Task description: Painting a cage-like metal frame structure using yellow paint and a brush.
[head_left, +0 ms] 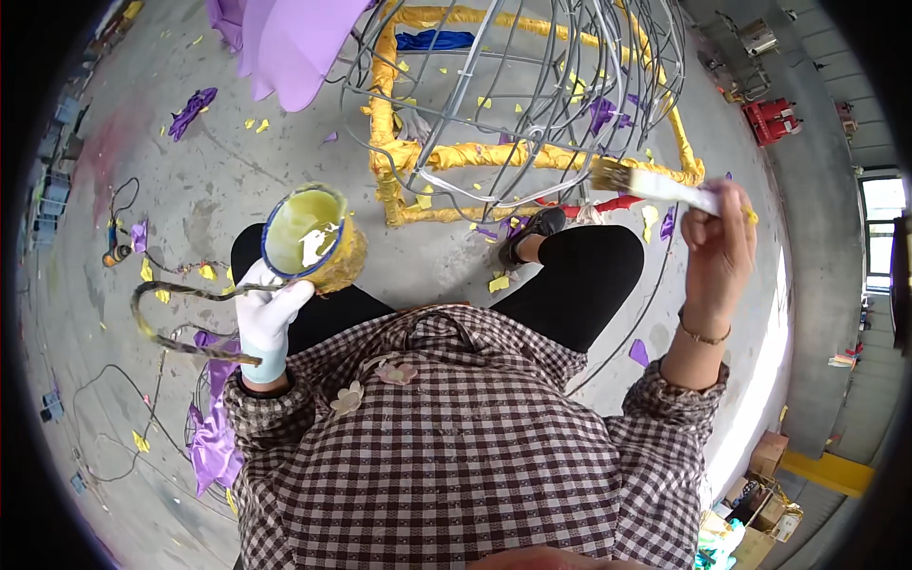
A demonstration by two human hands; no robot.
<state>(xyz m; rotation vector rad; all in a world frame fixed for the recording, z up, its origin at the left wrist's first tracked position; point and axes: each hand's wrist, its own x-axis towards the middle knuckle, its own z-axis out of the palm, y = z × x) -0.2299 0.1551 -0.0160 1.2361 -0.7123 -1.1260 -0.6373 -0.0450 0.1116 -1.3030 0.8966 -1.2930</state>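
My left hand (269, 313), in a white glove, holds a small can (312, 237) smeared with yellowish glue, tilted so its open mouth faces me. My right hand (718, 249), bare with a thin bracelet, grips a flat paintbrush (646, 182) whose bristles point left at a grey wire frame (532, 85). Part of that frame's base is wrapped in yellow fabric (475, 154). I sit on the floor with black-trousered legs bent and a dark shoe (532, 233) near the frame.
Purple fabric (285, 43) hangs at the top left and more purple cloth (211, 437) lies by my left side with a bent wire loop (180, 318). Yellow and purple scraps litter the concrete floor. Cardboard boxes (765, 513) stand at the lower right, a red machine (774, 119) at the upper right.
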